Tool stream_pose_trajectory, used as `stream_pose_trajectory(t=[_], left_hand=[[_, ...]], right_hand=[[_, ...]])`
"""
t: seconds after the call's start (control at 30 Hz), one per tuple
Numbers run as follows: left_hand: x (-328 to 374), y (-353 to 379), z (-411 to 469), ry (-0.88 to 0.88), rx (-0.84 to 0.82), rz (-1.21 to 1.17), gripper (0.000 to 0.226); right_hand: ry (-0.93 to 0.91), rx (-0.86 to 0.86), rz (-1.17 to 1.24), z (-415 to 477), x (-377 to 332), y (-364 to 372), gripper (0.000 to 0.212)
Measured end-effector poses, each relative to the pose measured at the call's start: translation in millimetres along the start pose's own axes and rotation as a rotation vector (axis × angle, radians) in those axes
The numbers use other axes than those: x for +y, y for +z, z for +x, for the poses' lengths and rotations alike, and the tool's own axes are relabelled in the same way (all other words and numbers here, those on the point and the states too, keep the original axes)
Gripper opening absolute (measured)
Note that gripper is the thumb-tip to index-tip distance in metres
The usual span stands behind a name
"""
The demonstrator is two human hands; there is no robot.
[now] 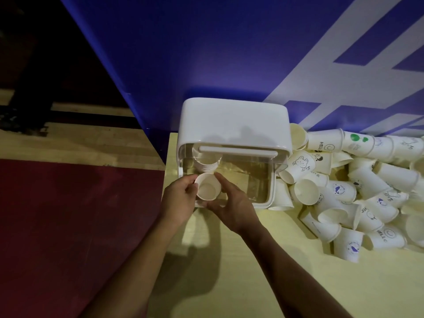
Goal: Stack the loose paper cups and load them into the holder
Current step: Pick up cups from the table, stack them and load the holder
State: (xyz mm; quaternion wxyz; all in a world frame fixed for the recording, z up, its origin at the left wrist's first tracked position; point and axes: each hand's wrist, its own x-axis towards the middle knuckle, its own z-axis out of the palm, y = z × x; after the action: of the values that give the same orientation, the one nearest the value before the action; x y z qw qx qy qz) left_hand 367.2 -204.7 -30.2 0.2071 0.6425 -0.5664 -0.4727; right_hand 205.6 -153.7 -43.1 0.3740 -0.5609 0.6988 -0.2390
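Paper cup [207,188] sits between both hands at the near-left corner of the holder, its open mouth facing up toward the camera. The left hand [181,198] grips its left side with curled fingers. The right hand [231,203] wraps round the right and near side, fingers clamped on the rim. Both are equally close to it. Whether more cups nest beneath this one is hidden.

Just beyond the cup, inside the clear-fronted holder [234,120], a stack [206,162] already lies in the left part. The held cup seems roughly in line with it, so the move probably runs straight away from the person.

The loose cups [355,191] lie heaped on the surface [229,271] to the right, nearer the right hand, against the blue wall [206,53].
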Motion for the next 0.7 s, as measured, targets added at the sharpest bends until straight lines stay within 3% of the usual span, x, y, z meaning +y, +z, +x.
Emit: stream_pose_trajectory(t=[0.37,0.53,0.63,0.7], left_hand=[[-8.1,3.7,0.2,0.026,0.056,0.021,0.034],[4.4,-0.9,-17.0,0.04,0.125,0.062,0.036],[30.2,-0.3,-50.7,0.174,0.193,0.098,0.035],[58.0,9.4,-73.0,0.267,0.131,0.089,0.032]], right_hand=[[0.025,-0.05,-0.102,3.6,0.6,1.4,0.08],[0.039,-0.011,-0.115,-8.4,-6.2,-15.5,0.087],[0.013,0.09,-0.107,-29.3,-0.7,-43.2,0.056],[-0.003,0.187,-0.096,-44.1,7.6,-68.8,0.031]])
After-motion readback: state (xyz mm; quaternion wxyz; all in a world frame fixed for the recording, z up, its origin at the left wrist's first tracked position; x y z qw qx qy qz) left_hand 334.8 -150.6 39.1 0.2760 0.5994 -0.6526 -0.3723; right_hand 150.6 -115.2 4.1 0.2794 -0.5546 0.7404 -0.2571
